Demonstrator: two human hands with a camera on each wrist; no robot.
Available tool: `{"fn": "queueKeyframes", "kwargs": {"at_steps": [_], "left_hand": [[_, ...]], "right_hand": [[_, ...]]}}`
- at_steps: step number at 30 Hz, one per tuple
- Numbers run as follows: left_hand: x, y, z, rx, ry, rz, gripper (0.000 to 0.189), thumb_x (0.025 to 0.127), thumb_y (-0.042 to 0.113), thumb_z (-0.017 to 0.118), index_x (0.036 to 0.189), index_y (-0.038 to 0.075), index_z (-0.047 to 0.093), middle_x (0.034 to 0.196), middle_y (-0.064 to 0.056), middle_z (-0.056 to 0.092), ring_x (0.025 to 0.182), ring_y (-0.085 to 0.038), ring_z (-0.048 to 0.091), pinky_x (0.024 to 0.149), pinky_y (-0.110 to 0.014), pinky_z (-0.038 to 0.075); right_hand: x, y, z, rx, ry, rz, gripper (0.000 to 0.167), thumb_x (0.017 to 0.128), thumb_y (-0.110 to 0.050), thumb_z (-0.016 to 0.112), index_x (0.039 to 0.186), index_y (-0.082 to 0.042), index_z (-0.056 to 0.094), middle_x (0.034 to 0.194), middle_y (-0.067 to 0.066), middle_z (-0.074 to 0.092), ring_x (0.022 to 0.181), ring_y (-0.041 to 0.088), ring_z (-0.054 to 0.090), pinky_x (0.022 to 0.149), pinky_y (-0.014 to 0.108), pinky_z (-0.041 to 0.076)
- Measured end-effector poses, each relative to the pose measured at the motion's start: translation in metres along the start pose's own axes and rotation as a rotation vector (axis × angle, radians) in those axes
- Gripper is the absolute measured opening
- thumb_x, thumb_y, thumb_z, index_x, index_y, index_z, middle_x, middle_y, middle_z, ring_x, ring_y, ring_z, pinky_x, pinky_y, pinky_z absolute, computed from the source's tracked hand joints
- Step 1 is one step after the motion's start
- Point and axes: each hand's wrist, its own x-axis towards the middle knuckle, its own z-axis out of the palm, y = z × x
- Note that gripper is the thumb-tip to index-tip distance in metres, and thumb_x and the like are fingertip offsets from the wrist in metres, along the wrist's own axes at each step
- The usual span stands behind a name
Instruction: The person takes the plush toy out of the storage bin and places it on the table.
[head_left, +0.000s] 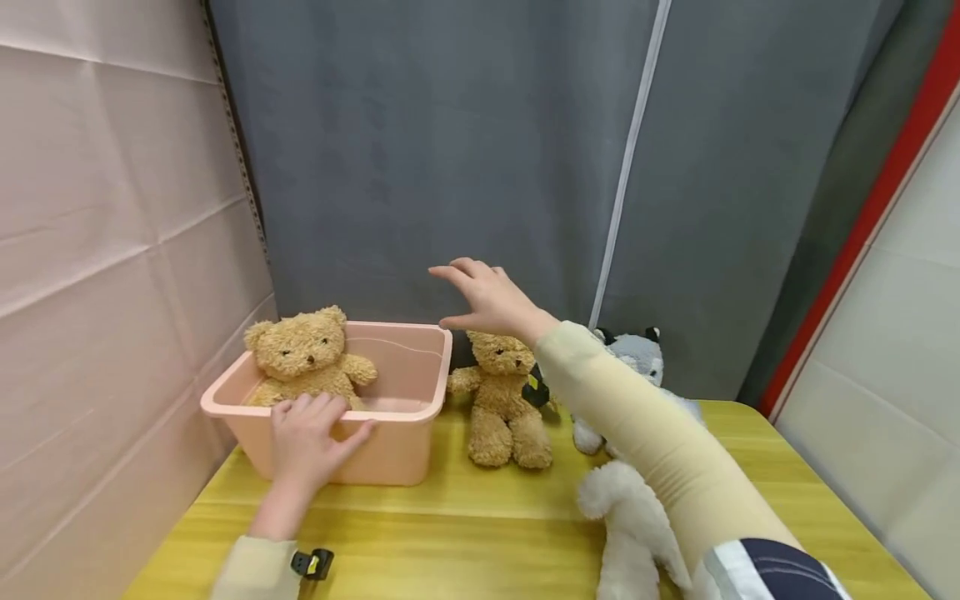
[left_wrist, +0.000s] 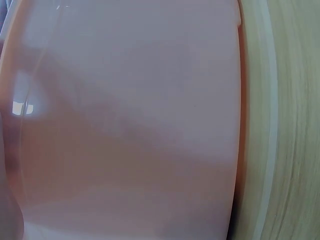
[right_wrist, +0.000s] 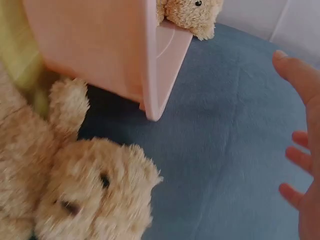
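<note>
The left hand (head_left: pixel 307 437) grips the front rim of a pink plastic bin (head_left: pixel 401 454), its fingers over the edge. In the left wrist view the bin's outer wall (left_wrist: pixel 130 120) fills most of the picture. Inside the bin, toward its left, sits a tan teddy bear (head_left: pixel 303 350). The right hand (head_left: pixel 491 300) is in the air near the bin's right rear corner, fingers spread and holding nothing. Below that hand a second tan teddy bear (head_left: pixel 498 417) sits beside the bin; the right wrist view shows its head (right_wrist: pixel 95 195) close up.
A grey-and-white plush animal (head_left: pixel 637 354) sits behind the right forearm, partly covered. A white plush toy (head_left: pixel 630 533) lies nearer the front, under the right sleeve. The wooden tabletop (head_left: pixel 465 542) meets a grey curtain (head_left: pixel 450 167) at the back and a pale wall (head_left: pixel 97 292) at left.
</note>
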Motion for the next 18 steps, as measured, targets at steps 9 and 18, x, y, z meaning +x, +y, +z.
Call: {"fn": "queueKeyframes", "kwargs": {"at_steps": [9, 18], "left_hand": [[0.009, 0.007, -0.001, 0.019, -0.034, -0.019, 0.048, 0.08, 0.064, 0.056, 0.076, 0.016, 0.059, 0.072, 0.0, 0.059, 0.067, -0.025, 0.049, 0.074, -0.049, 0.03], [0.011, 0.017, -0.001, 0.063, -0.047, 0.006, 0.048, 0.078, 0.067, 0.056, 0.073, 0.019, 0.058, 0.066, 0.004, 0.055, 0.062, -0.022, 0.048, 0.069, -0.046, 0.031]], "right_hand": [[0.053, -0.032, 0.01, -0.085, -0.001, -0.121, 0.083, 0.082, -0.054, 0.071, 0.15, -0.029, 0.031, 0.145, 0.0, 0.04, 0.133, 0.014, 0.036, 0.106, 0.041, 0.028], [0.072, -0.049, 0.035, -0.069, -0.041, -0.123, 0.088, 0.078, -0.054, 0.075, 0.15, -0.031, 0.03, 0.146, -0.002, 0.039, 0.133, 0.013, 0.036, 0.107, 0.043, 0.028]]}}
